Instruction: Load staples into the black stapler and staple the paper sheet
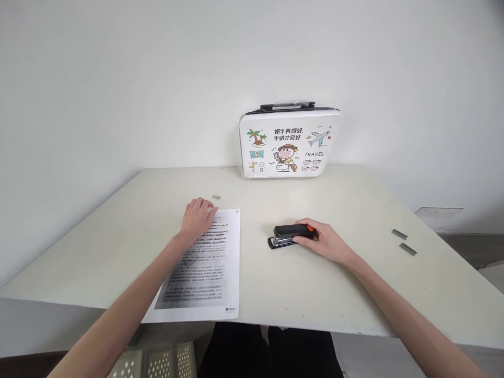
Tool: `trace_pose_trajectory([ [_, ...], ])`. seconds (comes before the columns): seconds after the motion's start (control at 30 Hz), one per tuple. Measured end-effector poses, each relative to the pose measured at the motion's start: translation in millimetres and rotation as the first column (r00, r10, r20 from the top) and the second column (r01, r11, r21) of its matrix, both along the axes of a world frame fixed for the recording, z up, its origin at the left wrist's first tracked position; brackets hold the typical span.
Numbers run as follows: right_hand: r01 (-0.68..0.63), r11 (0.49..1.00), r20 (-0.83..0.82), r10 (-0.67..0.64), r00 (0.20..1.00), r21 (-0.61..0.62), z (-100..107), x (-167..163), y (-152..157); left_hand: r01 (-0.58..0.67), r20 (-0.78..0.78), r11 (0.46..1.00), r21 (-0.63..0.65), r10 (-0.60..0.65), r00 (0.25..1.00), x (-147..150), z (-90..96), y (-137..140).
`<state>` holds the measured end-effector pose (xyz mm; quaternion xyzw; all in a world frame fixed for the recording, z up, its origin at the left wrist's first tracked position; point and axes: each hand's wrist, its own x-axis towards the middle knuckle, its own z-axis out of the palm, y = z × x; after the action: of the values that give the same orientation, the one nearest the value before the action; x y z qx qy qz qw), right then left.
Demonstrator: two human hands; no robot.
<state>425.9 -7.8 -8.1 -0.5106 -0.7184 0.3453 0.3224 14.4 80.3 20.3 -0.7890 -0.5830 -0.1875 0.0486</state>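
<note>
Left hand [194, 219] covers paper's [212, 268] corner (grip unclear); right hand [323, 239] grips stapler [289, 230]; case [289, 139] behind, staple strips [408, 249] rightward.

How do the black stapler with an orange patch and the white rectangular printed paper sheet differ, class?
The black stapler with an orange patch is dark; the white rectangular printed paper sheet is mostly pale. The stapler is bulky, while the sheet is thin and flat. The stapler covers less area than the sheet. Each has one hand at it: right hand, left hand respectively.
</note>
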Motion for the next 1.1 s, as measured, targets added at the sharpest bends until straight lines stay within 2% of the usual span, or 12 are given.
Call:
trace_pose_trajectory([
  [0.2,0.021,1.0,0.022,-0.021,1.0,-0.007,3,-2,-3,-0.02,0.032,1.0,0.012,0.019,0.999,6,-18.7,-6],
  [0.43,0.026,1.0,0.021,-0.026,0.999,-0.008,1,-2,-3,0.131,0.165,0.987,-0.096,-0.114,0.98,37,-23.8,-30],
  [0.57,0.026,1.0,0.001,-0.026,1.0,-0.003,0,-2,-2,0.178,0.198,0.971,-0.158,-0.145,0.969,56,-22.1,-49],
  [0.77,0.055,0.998,-0.015,-0.054,0.998,0.023,-2,-3,-2,0.161,0.229,0.972,-0.173,-0.119,0.966,70,-21.9,-67],
  [0.9,0.11,0.994,-0.018,-0.11,0.994,0.022,0,-8,-8,0.121,0.246,0.987,-0.108,-0.092,0.965,74,-22.2,-76],
  [1.0,0.151,0.988,-0.015,-0.151,0.988,0.017,2,-12,-13,0.257,0.268,0.963,-0.08,-0.227,0.936,75,-15.6,-84],
  [1.1,0.157,0.988,0.028,-0.157,0.987,0.001,9,-14,-17,0.489,0.262,0.857,-0.162,-0.44,0.859,76,-6.4,-93],
])
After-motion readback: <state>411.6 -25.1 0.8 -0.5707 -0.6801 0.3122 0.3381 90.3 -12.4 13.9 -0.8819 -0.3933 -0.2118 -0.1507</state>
